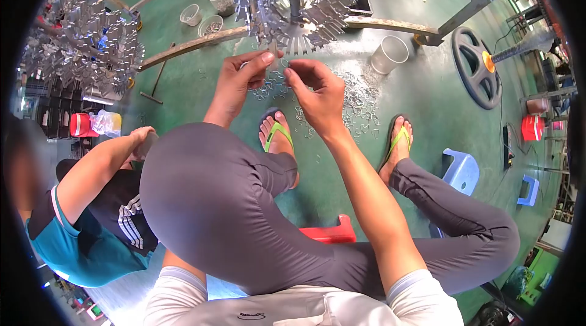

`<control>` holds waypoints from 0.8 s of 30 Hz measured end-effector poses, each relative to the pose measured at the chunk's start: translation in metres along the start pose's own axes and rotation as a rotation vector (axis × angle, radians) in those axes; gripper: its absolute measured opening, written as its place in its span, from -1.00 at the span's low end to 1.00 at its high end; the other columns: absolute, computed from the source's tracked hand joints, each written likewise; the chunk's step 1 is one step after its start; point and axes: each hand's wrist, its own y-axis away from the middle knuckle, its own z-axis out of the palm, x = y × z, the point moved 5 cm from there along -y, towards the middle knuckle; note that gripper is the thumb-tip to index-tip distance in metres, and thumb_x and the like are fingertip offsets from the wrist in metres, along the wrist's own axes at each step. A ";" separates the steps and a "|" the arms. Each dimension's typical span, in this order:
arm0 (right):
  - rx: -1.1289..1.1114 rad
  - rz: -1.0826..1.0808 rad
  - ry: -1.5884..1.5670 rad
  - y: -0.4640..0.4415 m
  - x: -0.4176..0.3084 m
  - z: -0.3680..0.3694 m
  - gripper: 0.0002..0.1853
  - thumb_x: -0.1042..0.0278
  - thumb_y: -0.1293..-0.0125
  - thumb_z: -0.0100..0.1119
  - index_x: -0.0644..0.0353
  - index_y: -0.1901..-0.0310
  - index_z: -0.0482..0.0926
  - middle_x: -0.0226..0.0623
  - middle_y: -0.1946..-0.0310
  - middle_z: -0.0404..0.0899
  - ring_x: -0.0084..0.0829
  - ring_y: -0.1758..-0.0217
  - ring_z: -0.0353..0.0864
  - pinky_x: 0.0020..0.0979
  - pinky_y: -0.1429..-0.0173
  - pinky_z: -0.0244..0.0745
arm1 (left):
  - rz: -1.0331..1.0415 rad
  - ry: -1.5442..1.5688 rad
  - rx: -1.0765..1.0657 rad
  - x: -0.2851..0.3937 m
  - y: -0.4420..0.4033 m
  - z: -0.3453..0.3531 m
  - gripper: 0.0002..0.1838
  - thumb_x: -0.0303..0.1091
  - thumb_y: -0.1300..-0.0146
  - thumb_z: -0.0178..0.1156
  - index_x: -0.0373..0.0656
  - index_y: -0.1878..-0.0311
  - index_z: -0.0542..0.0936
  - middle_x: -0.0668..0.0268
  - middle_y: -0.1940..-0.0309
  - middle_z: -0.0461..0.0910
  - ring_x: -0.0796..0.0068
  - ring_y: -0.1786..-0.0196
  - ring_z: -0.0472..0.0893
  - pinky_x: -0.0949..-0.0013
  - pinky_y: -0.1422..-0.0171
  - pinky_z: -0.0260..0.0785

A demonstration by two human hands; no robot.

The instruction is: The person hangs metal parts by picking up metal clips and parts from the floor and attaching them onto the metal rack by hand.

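A rack of hanging silvery metal parts [332,5] stands in front of me, mounted around a vertical pole. My left hand [235,88] is closed in a pinch at the bottom of the rack, thumb and fingertips on the lower end of one metal part [274,51]. Just to its right, my right hand [320,94] is curled, with thumb and index finger close together; whatever is between them is too small to make out. Below both hands, many small bent metal hooks [360,103] lie scattered on the green floor.
Plastic tubs [210,25] and a clear bucket [389,55] stand on the floor by the metal frame [390,24]. A black wheel [476,66] is at right. Blue [462,172] and red [332,231] stools are near my legs. A person in a teal shirt [79,249] sits at left beside another rack [82,42].
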 end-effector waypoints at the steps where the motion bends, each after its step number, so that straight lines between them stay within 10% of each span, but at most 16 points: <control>1: -0.015 -0.022 0.020 0.000 -0.007 0.001 -0.84 0.51 -0.34 0.43 0.36 0.09 0.74 -0.19 0.24 0.81 -0.49 0.25 0.82 -0.45 0.13 0.69 | 0.002 0.001 0.007 -0.001 -0.001 0.000 -0.51 -0.07 -0.41 0.37 -0.35 -0.14 0.73 0.66 0.58 0.25 0.78 0.49 0.22 0.51 0.34 0.06; 24: -0.111 -0.083 0.141 -0.007 -0.013 -0.001 -0.86 0.54 -0.31 0.40 0.37 0.12 0.77 -0.13 0.26 0.78 -0.37 0.26 0.83 -0.42 0.15 0.72 | -0.242 0.443 -0.100 -0.067 0.006 0.003 -0.67 -0.20 -0.60 -0.05 -0.23 -0.10 0.59 0.37 0.22 0.56 0.52 0.16 0.47 0.36 0.06 0.37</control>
